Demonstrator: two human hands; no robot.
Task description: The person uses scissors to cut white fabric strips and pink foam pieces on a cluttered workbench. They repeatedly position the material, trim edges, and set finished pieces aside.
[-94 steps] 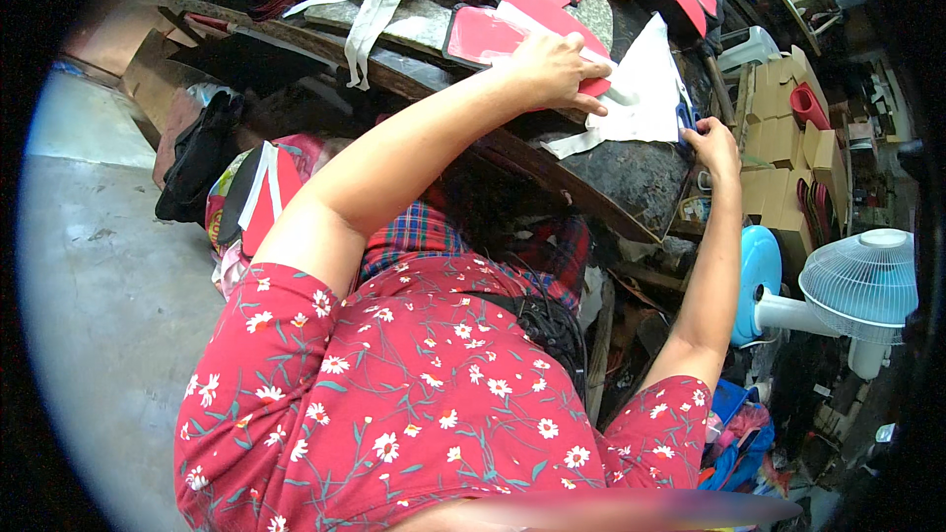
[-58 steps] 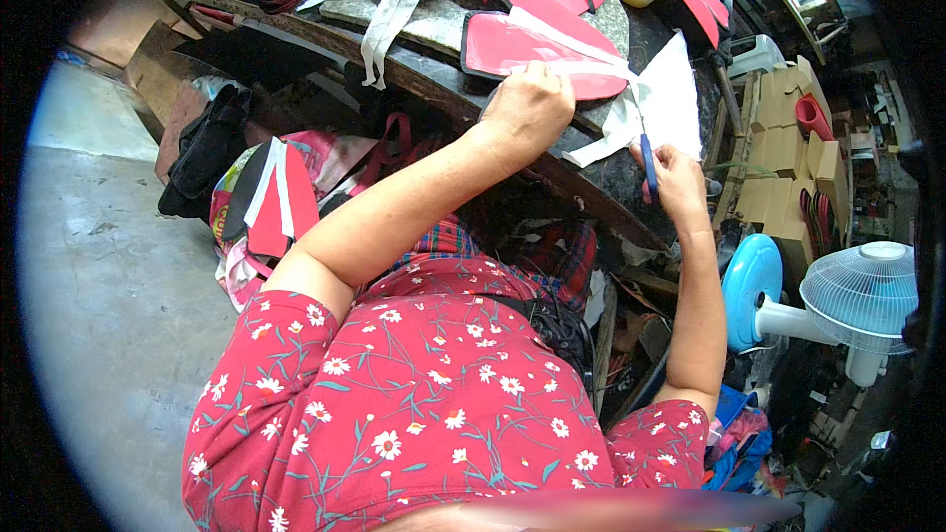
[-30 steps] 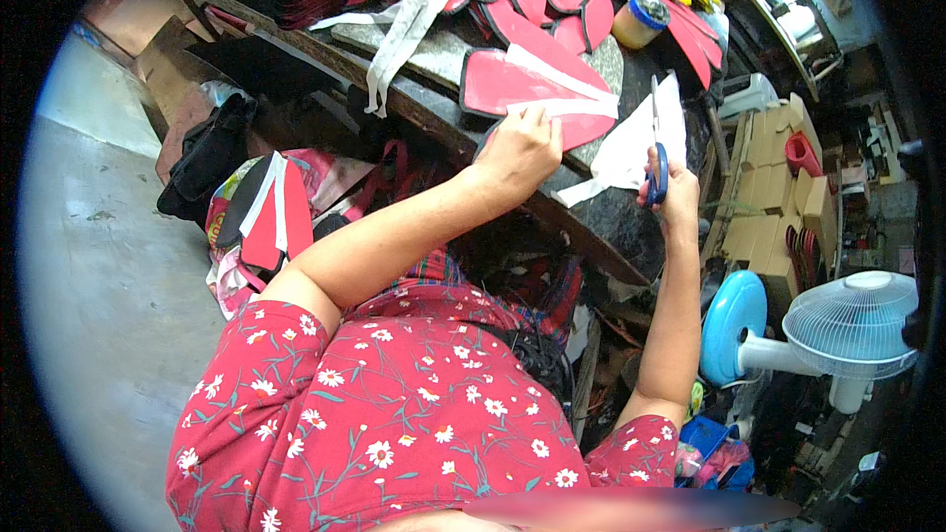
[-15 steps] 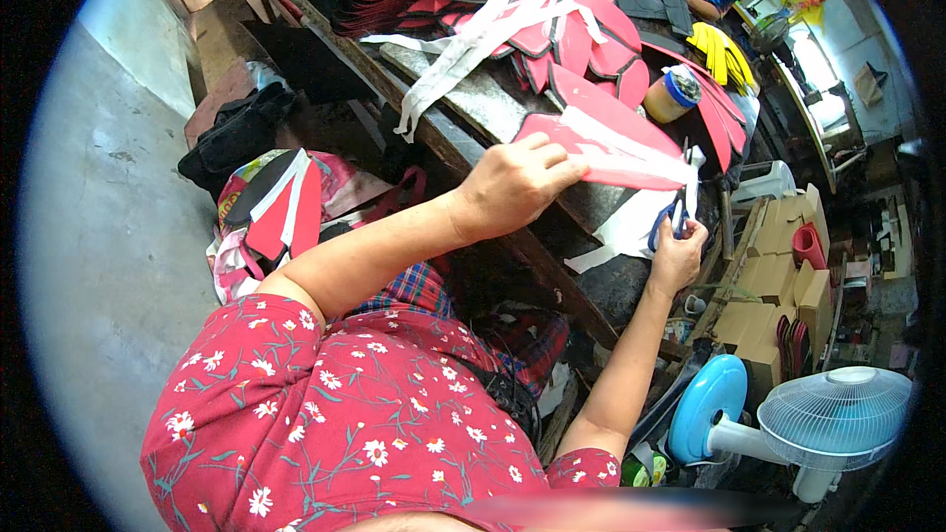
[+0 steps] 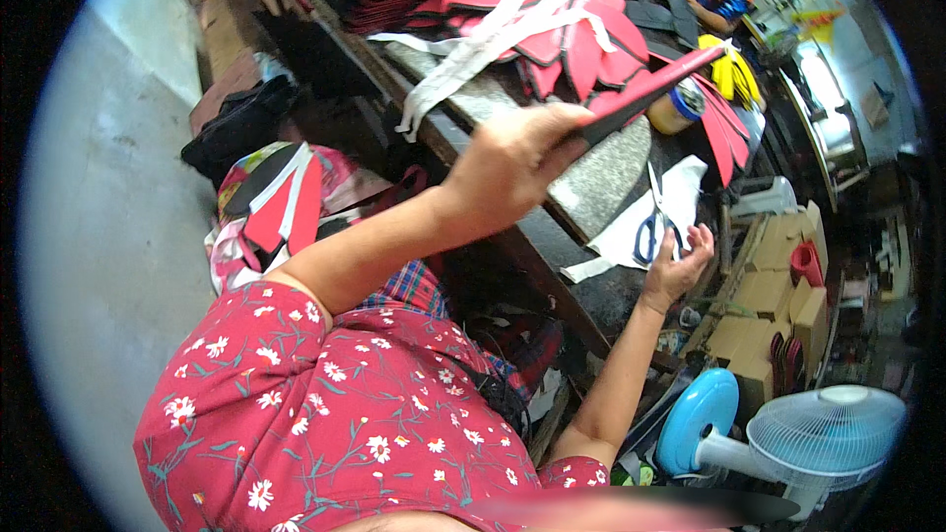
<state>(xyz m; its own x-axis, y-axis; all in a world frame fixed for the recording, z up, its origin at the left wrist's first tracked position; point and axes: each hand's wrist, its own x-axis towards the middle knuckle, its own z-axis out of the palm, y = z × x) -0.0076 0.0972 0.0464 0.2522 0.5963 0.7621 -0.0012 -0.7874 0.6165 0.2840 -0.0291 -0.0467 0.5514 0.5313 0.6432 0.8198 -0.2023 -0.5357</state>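
Note:
My left hand is raised above the workbench and grips a flat red sole-shaped piece, seen edge-on and tilted up to the right. My right hand hovers open beside blue-handled scissors, which lie on a white sheet on the bench. Its fingertips are next to the scissor handles; I cannot tell whether they touch. A grey stone slab lies under the lifted piece.
Piles of red cut pieces with white straps cover the bench's far side, next to a jar and yellow straps. A bag of red pieces sits on the floor left. Cardboard boxes and a fan stand at right.
My left hand lifted the red piece off the bench and turned it edge-on. My right hand set the scissors down on the white sheet and opened. The view swung toward the bench's far end.

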